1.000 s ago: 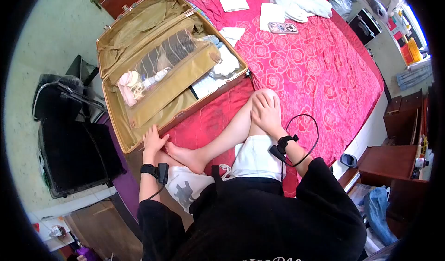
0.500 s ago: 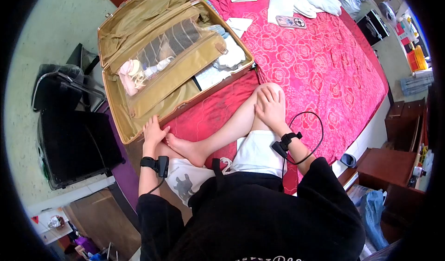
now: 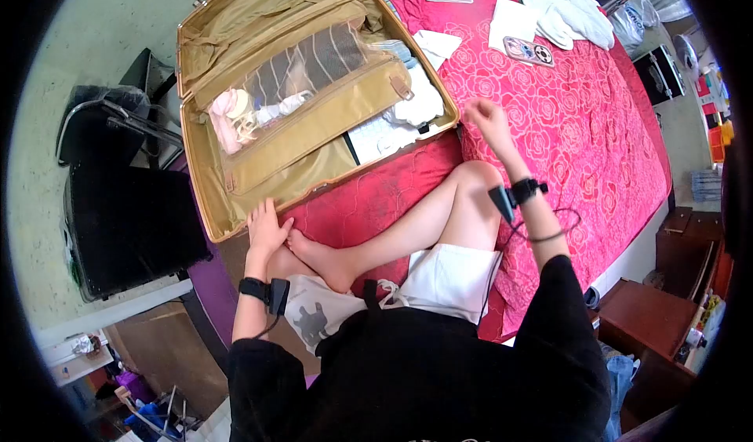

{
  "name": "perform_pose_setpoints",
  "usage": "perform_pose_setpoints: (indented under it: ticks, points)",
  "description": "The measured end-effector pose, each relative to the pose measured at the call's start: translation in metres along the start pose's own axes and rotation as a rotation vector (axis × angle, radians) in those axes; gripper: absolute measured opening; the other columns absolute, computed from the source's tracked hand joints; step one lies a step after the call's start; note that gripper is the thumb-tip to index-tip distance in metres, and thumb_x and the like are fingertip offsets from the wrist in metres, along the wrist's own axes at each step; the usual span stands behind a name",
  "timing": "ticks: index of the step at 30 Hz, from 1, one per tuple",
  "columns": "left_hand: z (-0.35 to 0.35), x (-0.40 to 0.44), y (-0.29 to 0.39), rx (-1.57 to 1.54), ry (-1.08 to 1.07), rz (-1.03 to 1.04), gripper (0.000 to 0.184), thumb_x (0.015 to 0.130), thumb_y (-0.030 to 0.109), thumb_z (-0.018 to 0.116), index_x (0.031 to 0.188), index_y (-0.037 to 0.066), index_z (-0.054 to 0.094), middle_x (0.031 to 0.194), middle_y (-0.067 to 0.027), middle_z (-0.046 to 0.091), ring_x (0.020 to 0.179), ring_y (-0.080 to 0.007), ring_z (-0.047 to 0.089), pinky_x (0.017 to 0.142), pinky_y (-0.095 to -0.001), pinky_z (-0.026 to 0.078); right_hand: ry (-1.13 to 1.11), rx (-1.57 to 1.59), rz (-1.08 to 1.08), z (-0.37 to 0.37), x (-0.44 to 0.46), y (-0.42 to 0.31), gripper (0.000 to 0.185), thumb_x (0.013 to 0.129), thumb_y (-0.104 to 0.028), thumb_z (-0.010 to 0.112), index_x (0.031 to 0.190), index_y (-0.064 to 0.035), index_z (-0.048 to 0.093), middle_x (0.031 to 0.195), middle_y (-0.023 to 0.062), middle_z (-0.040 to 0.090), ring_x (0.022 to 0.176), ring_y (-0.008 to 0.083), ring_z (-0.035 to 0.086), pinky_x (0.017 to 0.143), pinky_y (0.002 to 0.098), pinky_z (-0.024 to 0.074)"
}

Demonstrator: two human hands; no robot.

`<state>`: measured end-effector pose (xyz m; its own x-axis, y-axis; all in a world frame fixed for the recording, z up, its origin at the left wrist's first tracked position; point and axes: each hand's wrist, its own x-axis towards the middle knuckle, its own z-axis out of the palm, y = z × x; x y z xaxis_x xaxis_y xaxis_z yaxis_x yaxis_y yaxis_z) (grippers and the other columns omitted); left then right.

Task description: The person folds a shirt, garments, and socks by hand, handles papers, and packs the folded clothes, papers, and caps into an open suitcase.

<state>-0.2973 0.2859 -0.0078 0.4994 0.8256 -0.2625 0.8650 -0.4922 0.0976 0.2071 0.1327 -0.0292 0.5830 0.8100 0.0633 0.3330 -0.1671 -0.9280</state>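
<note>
A tan suitcase (image 3: 329, 181) lies open on the bed, with a mesh pocket (image 3: 306, 61) and pink and white items (image 3: 229, 120) in it. Folded white clothes (image 3: 416, 105) fill its right end. My left hand (image 3: 267, 227) rests with spread fingers by the suitcase's near edge, beside my foot, and holds nothing. Over the pink bedcover, just right of the suitcase corner, my right hand (image 3: 488, 119) is raised with its fingers curled. Whether anything is between those fingers is too small to tell. Both wrists carry black straps with small devices.
On the pink bedcover (image 3: 580, 152) lie a patterned phone (image 3: 529, 51), white papers (image 3: 514, 22) and a white cloth (image 3: 565, 7). A black chair (image 3: 106, 128) and a black case (image 3: 133, 230) stand at the left. Brown drawers (image 3: 647, 316) are at the lower right.
My right hand has lifted off my knee and moved up toward the suitcase's right corner, its fingers curling. My left hand has stayed by the suitcase edge. The view has shifted slightly.
</note>
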Motion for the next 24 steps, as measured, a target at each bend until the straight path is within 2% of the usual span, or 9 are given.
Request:
perform_pose_setpoints:
  ticks: [2,4,7,10,13,14,17,18,24]
  points:
    - [0.004,0.000,0.001,0.006,0.036,0.006,0.056,0.079,0.031,0.067,0.121,0.003,0.043,0.114,-0.0192,0.051,0.112,-0.0357,0.048,0.100,-0.0485,0.032,0.095,-0.141,-0.093,0.002,0.051,0.001,0.020,0.087,-0.019,0.058,0.094,-0.0014,0.065,0.075,0.0109,0.067,0.070,0.0196,0.064,0.066,0.0311,0.0494]
    - [0.005,0.001,0.004,0.004,0.052,0.004,0.054,0.080,0.030,0.066,0.121,0.004,0.044,0.113,-0.0188,0.051,0.112,-0.0356,0.048,0.099,-0.0484,0.032,0.102,-0.261,-0.071,0.010,0.094,-0.001,0.021,0.082,-0.017,0.060,0.098,-0.0040,0.065,0.090,0.0154,0.067,0.085,0.0296,0.064,0.075,0.0364,0.0496]
    - [0.004,0.000,0.007,0.013,0.061,-0.004,0.049,0.081,0.028,0.064,0.121,0.006,0.045,0.112,-0.0178,0.051,0.110,-0.0351,0.048,0.098,-0.0483,0.032,0.078,-0.544,-0.293,0.029,0.152,0.032,0.027,0.075,-0.013,0.062,0.102,-0.0065,0.064,0.105,0.0181,0.062,0.105,0.0344,0.057,0.088,0.0404,0.0460]
    - [0.003,0.002,0.005,0.026,0.061,0.017,0.047,0.081,0.027,0.064,0.120,0.006,0.046,0.110,-0.0166,0.051,0.108,-0.0344,0.048,0.099,-0.0474,0.032,0.275,-0.731,-0.421,0.043,0.166,0.054,0.032,0.070,-0.011,0.063,0.102,-0.0077,0.063,0.112,0.0190,0.058,0.112,0.0353,0.050,0.094,0.0414,0.0421]
    - [-0.001,0.003,0.008,0.019,0.052,0.021,0.047,0.081,0.026,0.064,0.119,0.006,0.046,0.110,-0.0161,0.051,0.109,-0.0339,0.048,0.099,-0.0467,0.031,0.089,-0.767,-0.492,0.029,0.172,0.086,0.027,0.068,-0.009,0.063,0.095,-0.0072,0.064,0.103,0.0165,0.061,0.106,0.0344,0.053,0.091,0.0417,0.0432]
    - [0.001,0.003,0.006,0.016,0.047,0.015,0.047,0.081,0.026,0.064,0.120,0.007,0.046,0.111,-0.0157,0.051,0.110,-0.0334,0.047,0.099,-0.0465,0.031,-0.035,-0.712,-0.299,0.021,0.173,0.089,0.020,0.068,-0.006,0.061,0.088,-0.0065,0.063,0.096,0.0137,0.062,0.100,0.0332,0.055,0.087,0.0424,0.0444]
    - [-0.002,0.003,0.009,-0.013,0.015,0.011,0.048,0.081,0.026,0.064,0.121,0.007,0.045,0.112,-0.0156,0.050,0.111,-0.0332,0.046,0.099,-0.0469,0.031,-0.062,-0.842,-0.250,0.010,0.151,0.079,0.014,0.068,-0.004,0.059,0.081,-0.0062,0.061,0.089,0.0121,0.063,0.097,0.0314,0.056,0.084,0.0424,0.0453]
    - [-0.002,0.003,0.010,-0.004,0.021,0.007,0.049,0.081,0.026,0.064,0.121,0.007,0.045,0.112,-0.0156,0.050,0.111,-0.0331,0.046,0.099,-0.0472,0.031,-0.048,-0.852,-0.351,0.007,0.147,0.077,0.015,0.069,-0.003,0.058,0.083,-0.0060,0.060,0.085,0.0132,0.063,0.093,0.0310,0.057,0.081,0.0426,0.0460]
    - [0.003,0.002,0.006,0.022,0.031,-0.010,0.051,0.080,0.027,0.065,0.122,0.007,0.044,0.113,-0.0155,0.050,0.113,-0.0332,0.046,0.101,-0.0486,0.030,-0.075,-0.501,-0.106,0.015,0.151,0.067,0.031,0.072,-0.010,0.063,0.103,-0.0041,0.060,0.096,0.0181,0.064,0.098,0.0359,0.059,0.082,0.0436,0.0474]
